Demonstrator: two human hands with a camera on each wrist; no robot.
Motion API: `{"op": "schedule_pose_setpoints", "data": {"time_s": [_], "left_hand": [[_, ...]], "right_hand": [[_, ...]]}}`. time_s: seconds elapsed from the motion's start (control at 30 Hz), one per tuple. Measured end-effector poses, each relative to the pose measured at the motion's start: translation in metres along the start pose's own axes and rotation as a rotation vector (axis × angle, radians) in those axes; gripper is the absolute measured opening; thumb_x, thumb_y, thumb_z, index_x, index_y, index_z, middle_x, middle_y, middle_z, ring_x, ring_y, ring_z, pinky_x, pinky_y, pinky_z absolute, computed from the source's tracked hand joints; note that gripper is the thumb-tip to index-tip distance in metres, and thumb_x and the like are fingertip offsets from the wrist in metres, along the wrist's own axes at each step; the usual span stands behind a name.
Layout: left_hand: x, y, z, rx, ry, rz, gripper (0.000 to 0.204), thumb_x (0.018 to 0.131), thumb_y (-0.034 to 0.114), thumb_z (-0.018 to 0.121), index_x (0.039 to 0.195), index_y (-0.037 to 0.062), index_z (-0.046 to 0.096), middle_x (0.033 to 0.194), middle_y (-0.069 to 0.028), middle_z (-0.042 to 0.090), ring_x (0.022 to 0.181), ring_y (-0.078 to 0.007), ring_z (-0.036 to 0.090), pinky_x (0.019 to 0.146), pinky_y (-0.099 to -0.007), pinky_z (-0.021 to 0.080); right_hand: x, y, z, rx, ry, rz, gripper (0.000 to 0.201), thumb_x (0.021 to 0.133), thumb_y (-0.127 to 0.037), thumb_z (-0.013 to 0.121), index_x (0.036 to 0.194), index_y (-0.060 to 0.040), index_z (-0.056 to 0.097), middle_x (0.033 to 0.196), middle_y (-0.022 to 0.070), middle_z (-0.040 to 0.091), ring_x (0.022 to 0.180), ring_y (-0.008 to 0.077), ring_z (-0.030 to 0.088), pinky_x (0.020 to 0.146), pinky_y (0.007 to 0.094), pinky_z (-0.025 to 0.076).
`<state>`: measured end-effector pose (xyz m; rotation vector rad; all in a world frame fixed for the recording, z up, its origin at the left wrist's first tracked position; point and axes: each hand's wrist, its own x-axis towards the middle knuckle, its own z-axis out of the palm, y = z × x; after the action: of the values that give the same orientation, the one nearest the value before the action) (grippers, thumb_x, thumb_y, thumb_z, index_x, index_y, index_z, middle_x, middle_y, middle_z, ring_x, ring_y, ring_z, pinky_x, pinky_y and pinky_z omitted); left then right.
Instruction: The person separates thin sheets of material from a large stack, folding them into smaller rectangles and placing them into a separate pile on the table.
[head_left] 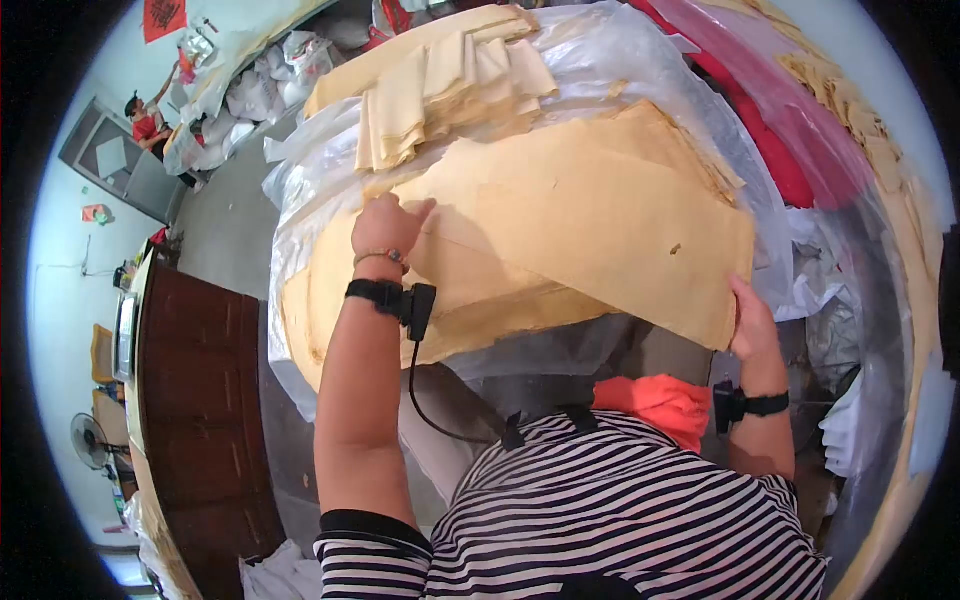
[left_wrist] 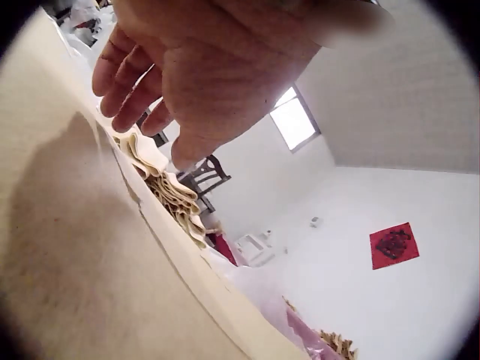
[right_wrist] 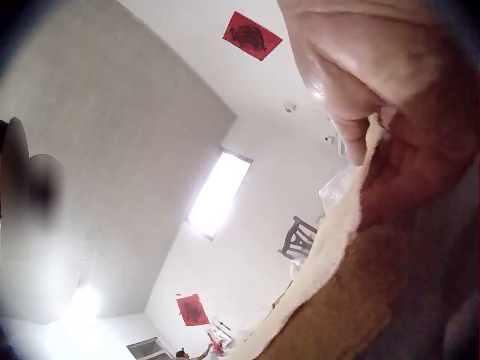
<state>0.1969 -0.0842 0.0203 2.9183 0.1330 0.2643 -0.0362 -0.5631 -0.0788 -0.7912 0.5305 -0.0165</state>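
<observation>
Head view looks down; close wrist views tilt upward, sharing a window [left_wrist: 294, 121].

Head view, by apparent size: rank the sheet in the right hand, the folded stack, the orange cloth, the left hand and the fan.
1. Sheet
2. Folded stack
3. Orange cloth and left hand: too alike to rank
4. Fan, smallest as it looks here

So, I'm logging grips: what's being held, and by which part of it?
The right hand pinches the top yellowish sheet by its right edge; the left hand appears to hold nothing.
</observation>
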Motion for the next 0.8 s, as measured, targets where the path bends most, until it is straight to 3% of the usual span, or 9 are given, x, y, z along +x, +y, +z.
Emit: {"op": "schedule_pose_setpoints", "data": {"time_s": [0.07,0.17,0.27,0.37,0.43,0.53,0.6,0.7,0.8], "left_hand": [[0.005,0.021,-0.007,0.129,-0.106,-0.076,0.059,0.082,0.052,0.077,0.102,-0.0037,0.072,0.099,-0.0227,0.075,0.094,-0.0353,0.073,0.082,-0.0428,0.057],[0.017,0.013,0.002,-0.140,-0.256,-0.076,0.055,0.080,0.049,0.079,0.098,-0.0022,0.073,0.094,-0.0218,0.075,0.086,-0.0340,0.074,0.078,-0.0412,0.058],[0.013,0.000,0.018,-0.197,-0.108,-0.004,0.037,0.082,0.034,0.071,0.095,0.0000,0.074,0.092,-0.0194,0.075,0.087,-0.0311,0.073,0.078,-0.0413,0.057],[0.002,-0.028,0.022,-0.523,0.036,-0.061,0.029,0.085,0.028,0.069,0.093,0.0000,0.073,0.085,-0.0174,0.075,0.084,-0.0244,0.073,0.074,-0.0384,0.057],[-0.033,-0.048,-0.007,-1.103,-0.046,-0.325,0.023,0.091,0.024,0.065,0.099,0.0027,0.070,0.089,-0.0100,0.071,0.078,-0.0196,0.069,0.065,-0.0307,0.056],[-0.064,-0.111,-0.018,-1.644,-0.270,-0.672,0.017,0.093,0.012,0.064,0.106,0.0019,0.062,0.084,-0.0041,0.066,0.067,-0.0181,0.064,0.056,-0.0282,0.055],[-0.077,-0.126,-0.035,-1.655,-0.211,-0.800,0.012,0.092,0.008,0.064,0.103,0.0027,0.062,0.081,-0.0018,0.063,0.066,-0.0150,0.063,0.054,-0.0256,0.053],[-0.067,-0.161,-0.029,-1.543,-0.209,-0.655,0.015,0.094,0.017,0.067,0.099,0.0045,0.060,0.075,0.0003,0.058,0.063,-0.0127,0.061,0.053,-0.0244,0.053],[-0.060,-0.136,-0.038,-1.430,-0.127,-0.712,0.025,0.092,0.027,0.071,0.098,0.0055,0.061,0.071,0.0021,0.054,0.058,-0.0110,0.057,0.051,-0.0225,0.050]], "right_hand": [[-0.019,0.014,0.003,-0.107,-0.050,-0.070,0.046,0.098,-0.014,0.063,0.140,0.0012,0.053,0.128,0.0117,0.066,0.112,0.0242,0.067,0.095,0.0384,0.056],[-0.036,0.023,0.015,-0.226,-0.017,-0.175,0.051,0.096,-0.009,0.063,0.145,0.0007,0.049,0.130,0.0104,0.065,0.114,0.0224,0.066,0.098,0.0362,0.054],[-0.038,0.025,0.029,-0.288,0.028,-0.309,0.055,0.095,-0.006,0.064,0.146,0.0006,0.047,0.130,0.0101,0.065,0.114,0.0210,0.066,0.100,0.0346,0.052],[-0.042,0.013,0.070,-0.333,0.011,-0.403,0.056,0.094,-0.006,0.065,0.147,0.0009,0.047,0.129,0.0103,0.065,0.114,0.0197,0.065,0.099,0.0331,0.052],[-0.039,0.016,0.086,-0.364,-0.027,-0.389,0.056,0.094,-0.005,0.065,0.147,0.0015,0.046,0.129,0.0104,0.065,0.113,0.0190,0.065,0.098,0.0322,0.052],[-0.021,0.040,0.095,-0.396,-0.114,-0.294,0.058,0.094,-0.005,0.065,0.147,0.0031,0.045,0.129,0.0103,0.065,0.112,0.0184,0.065,0.097,0.0309,0.052],[-0.016,0.058,0.110,-0.377,-0.135,-0.251,0.060,0.093,-0.005,0.066,0.148,0.0044,0.044,0.129,0.0101,0.064,0.111,0.0182,0.065,0.096,0.0302,0.052],[-0.010,0.062,0.125,-0.500,-0.045,-0.309,0.062,0.092,-0.006,0.068,0.147,0.0060,0.043,0.129,0.0101,0.063,0.112,0.0178,0.064,0.096,0.0304,0.051],[-0.003,0.057,0.133,-0.476,-0.099,-0.366,0.063,0.092,-0.008,0.068,0.147,0.0067,0.043,0.130,0.0108,0.063,0.113,0.0175,0.063,0.097,0.0305,0.051]]}}
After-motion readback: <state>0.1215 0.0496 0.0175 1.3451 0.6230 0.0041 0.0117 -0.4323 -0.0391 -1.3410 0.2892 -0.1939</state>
